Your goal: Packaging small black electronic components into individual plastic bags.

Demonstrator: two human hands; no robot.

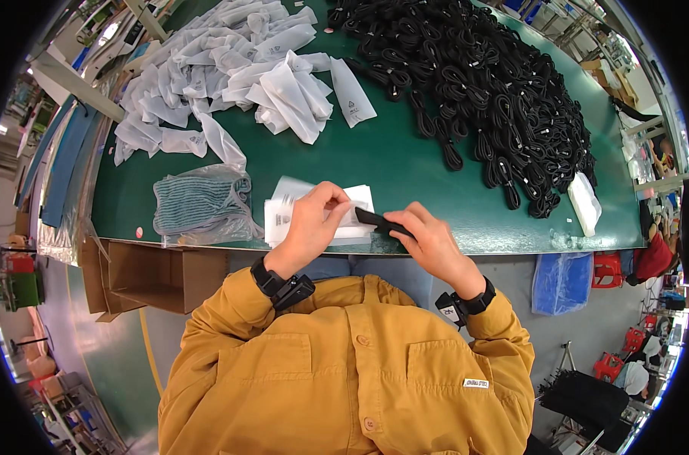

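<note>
My left hand (308,227) is closed, pinching a small white plastic bag (350,218) near the table's front edge. From the right, my right hand (434,244) grips a black coiled cable (375,221), whose left end is at the bag's mouth. How far it reaches inside is hard to make out. Beneath both hands lies a stack of flat white bags (276,223) with small dark print. A large heap of black coiled cables (489,98) covers the far right, and a pile of filled whitish bags (231,68) spreads over the far left.
A clear bag of blue-grey striped cloth (202,203) sits left of the stack on the green table (299,163). A white packet (585,205) lies by the right edge. Below are an open cardboard box (151,277) and a blue plastic-covered bin (561,283).
</note>
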